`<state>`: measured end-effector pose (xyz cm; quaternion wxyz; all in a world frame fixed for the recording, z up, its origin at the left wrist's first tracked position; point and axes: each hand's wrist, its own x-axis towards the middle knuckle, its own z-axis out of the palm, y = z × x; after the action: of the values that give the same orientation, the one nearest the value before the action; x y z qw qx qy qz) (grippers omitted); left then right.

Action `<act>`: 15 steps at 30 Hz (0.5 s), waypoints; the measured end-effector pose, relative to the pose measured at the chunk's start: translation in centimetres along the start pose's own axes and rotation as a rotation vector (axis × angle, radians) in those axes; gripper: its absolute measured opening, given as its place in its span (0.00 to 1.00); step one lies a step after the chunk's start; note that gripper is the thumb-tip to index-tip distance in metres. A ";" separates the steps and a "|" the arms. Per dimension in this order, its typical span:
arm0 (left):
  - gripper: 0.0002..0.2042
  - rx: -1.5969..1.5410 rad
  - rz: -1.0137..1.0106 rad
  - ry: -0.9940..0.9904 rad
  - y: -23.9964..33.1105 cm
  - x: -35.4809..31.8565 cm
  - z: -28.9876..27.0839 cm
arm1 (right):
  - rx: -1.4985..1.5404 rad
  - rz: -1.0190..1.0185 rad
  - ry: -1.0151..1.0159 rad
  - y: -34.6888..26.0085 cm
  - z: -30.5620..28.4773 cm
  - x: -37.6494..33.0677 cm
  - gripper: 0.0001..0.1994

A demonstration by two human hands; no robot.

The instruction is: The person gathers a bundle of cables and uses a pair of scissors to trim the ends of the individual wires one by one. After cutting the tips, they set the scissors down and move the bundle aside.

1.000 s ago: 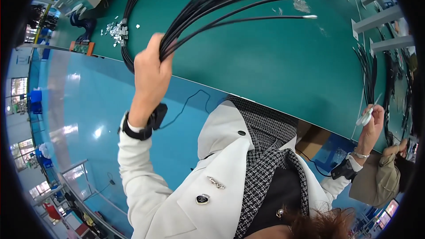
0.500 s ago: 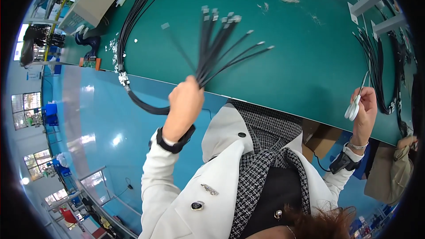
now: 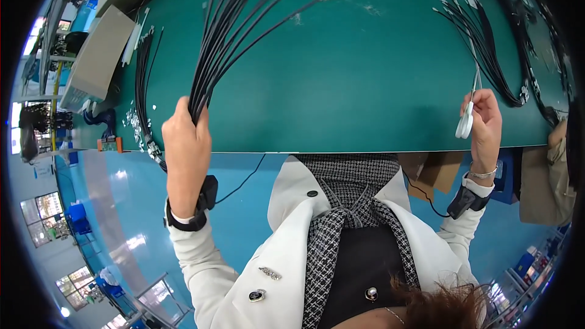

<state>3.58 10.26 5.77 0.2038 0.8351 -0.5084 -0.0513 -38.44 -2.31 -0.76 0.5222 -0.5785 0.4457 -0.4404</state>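
Moved since 0.5 s ago: left hand (image 3: pixel 186 146) shifted left w/ cable bundle (image 3: pixel 222 36), now fanning toward top centre. Fingers clamped on bundle's lower end, over green surface (image 3: pixel 365 85) edge. Right hand (image 3: pixel 484 125), right of frame, fingers closed on white scissors (image 3: pixel 466 119). More cables (image 3: pixel 493 55) upper right.

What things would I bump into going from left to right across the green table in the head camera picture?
Grey box → loose black cables lying flat → left hand gripping a fanned bundle of black cables → right hand holding small white scissors → black cables draped at the far right.
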 end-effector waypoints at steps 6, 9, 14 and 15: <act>0.08 0.171 0.401 0.265 -0.1 2.3 -1.4 | -0.047 -0.002 -0.044 -0.4 -0.9 -0.4 0.07; 0.10 0.108 0.531 0.151 -0.2 0.6 0.7 | -0.056 -0.014 0.038 0.3 -2.4 -1.7 0.07; 0.11 0.243 0.606 -0.208 -5.0 -3.6 5.5 | -0.048 -0.004 0.036 1.3 -3.6 -1.6 0.07; 0.11 0.262 0.602 -0.228 -6.1 -3.7 6.0 | -0.063 0.004 -0.005 1.3 -3.8 -1.3 0.08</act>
<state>5.11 14.20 -2.55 0.0428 0.6556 -0.7538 -0.0160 -42.46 -1.88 -1.87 0.5056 -0.5949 0.4592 -0.4239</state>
